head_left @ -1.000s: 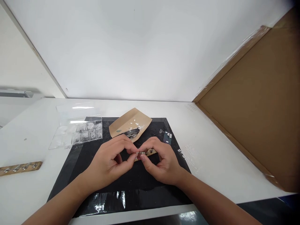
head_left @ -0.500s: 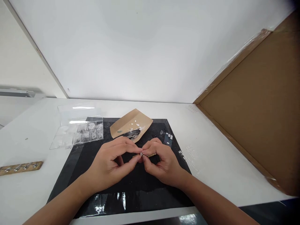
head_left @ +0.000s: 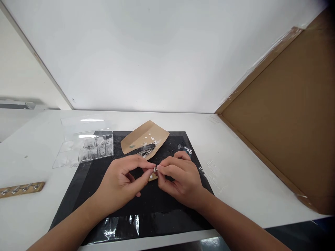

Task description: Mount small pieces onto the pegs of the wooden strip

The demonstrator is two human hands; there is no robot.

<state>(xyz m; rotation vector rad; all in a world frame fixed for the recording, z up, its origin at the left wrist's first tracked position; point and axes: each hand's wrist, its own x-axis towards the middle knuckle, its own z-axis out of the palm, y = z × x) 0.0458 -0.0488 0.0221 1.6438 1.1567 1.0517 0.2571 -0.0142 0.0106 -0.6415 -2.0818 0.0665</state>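
Observation:
My left hand and my right hand meet above a black mat. Between their fingertips is a tiny pale, shiny piece, pinched from both sides and too small to name. Thumb and fingers of both hands are closed on it. Just below the fingertips shows part of a small tan piece with white dots on it; my right hand partly covers it. Behind the hands, an open brown paper tray holds a dark, elongated object and several small white bits.
To the left stands an open clear compartment box holding pale pieces. A wooden strip with metal parts lies at far left. Beyond my right hand is a dark card with white ovals. A cardboard panel leans along the right side.
Both hands have shifted and turned slightly; the small piece sits a little further left and up. The tan piece below it shows more of its dotted surface.

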